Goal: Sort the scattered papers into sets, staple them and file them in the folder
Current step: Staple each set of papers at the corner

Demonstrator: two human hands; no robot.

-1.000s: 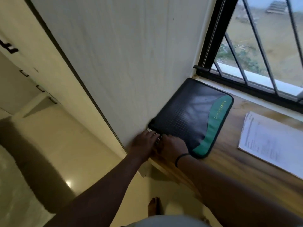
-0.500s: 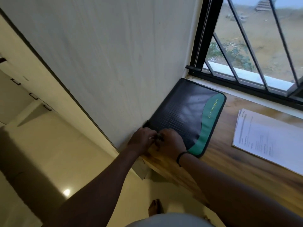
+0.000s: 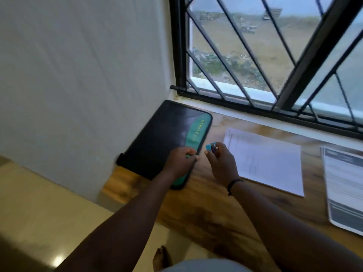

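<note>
A black folder point(image 3: 157, 138) with a green band lies flat on the wooden desk point(image 3: 216, 209), tucked against the wall. My left hand point(image 3: 179, 161) rests over the folder's green right edge with its fingers curled on it. Just right of the folder, my right hand point(image 3: 220, 163) is raised above the desk and grips a small blue stapler point(image 3: 211, 147). A white paper set point(image 3: 265, 160) lies right of my right hand. A second printed set point(image 3: 345, 185) with grey bands lies at the far right, partly cut off by the frame.
A white wall point(image 3: 78, 85) stands directly left of the folder. A window with black bars point(image 3: 255, 55) runs along the back of the desk. The desk's front edge drops to a beige floor point(image 3: 49, 213), where a bare foot point(image 3: 162, 259) shows.
Both hands left the folder's near left corner and moved right. My right hand now holds the blue stapler off the desk. The view has swung right, showing the second paper set.
</note>
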